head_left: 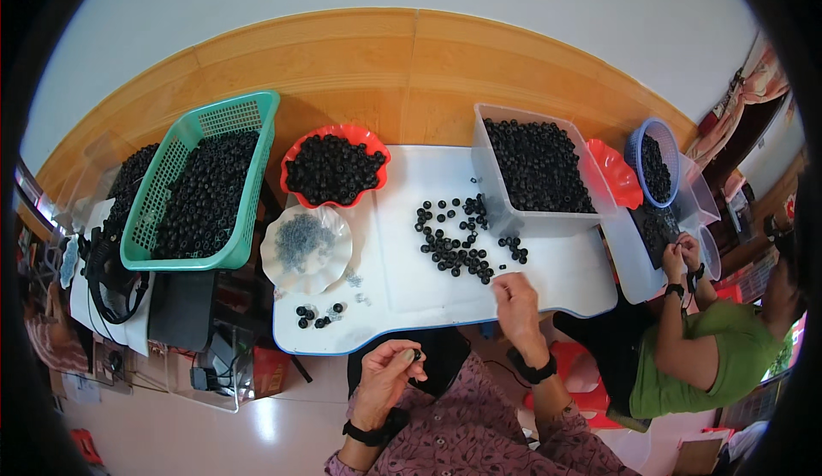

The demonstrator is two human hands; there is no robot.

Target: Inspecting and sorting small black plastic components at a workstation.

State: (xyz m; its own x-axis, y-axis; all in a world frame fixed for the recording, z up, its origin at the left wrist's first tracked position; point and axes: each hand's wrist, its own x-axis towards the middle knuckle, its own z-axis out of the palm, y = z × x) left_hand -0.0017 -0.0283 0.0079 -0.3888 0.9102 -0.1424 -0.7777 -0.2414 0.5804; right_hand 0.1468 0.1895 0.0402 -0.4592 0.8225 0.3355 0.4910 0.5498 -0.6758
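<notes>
My left hand (392, 377) is held in front of my body at the near edge of the white table (381, 275). Its thumb and fingers pinch a small round black part (418, 354). My right hand (519, 306) reaches over the table, fingers curled together. Their tips are close to a loose pile of small black ring-like parts (454, 253); whatever they may grip is hidden. A scalloped white plate (334, 276) of tiny translucent pieces (300, 240) sits on the left. Several black parts (320, 315) lie in front of it.
A red scalloped bowl (382, 168) and a translucent bin (548, 222), both filled with black parts, stand toward the back. Left is a green basket (188, 262) of them. On the right, a co-worker in a green shirt (719, 352) handles something small beside a blue basket (634, 157).
</notes>
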